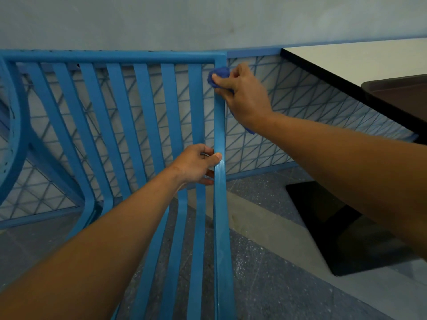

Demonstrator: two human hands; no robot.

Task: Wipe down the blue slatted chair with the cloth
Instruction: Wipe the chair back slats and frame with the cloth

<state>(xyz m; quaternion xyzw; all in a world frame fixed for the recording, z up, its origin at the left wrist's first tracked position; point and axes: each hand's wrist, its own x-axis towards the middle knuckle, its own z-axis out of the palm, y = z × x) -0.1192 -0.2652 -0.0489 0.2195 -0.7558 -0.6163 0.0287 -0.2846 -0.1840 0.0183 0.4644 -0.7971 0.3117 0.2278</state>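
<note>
The blue slatted chair (143, 125) fills the middle of the view, its back standing against a patterned wall panel (288, 107), with a pale bench (369, 54) off to the right. The step in hand looks like wiping the chair's right-hand frame rail near its top corner. The right hand (240, 95) reaches forward with arm extended, fingers curled round the dark blue cloth (218, 76) and pressing it against that rail. The left hand (196, 163) pinches the same rail lower down, thumb on its front, steadying the chair. Next, the cloth likely needs drawing down the rail toward the left hand, which must shift clear.
</note>
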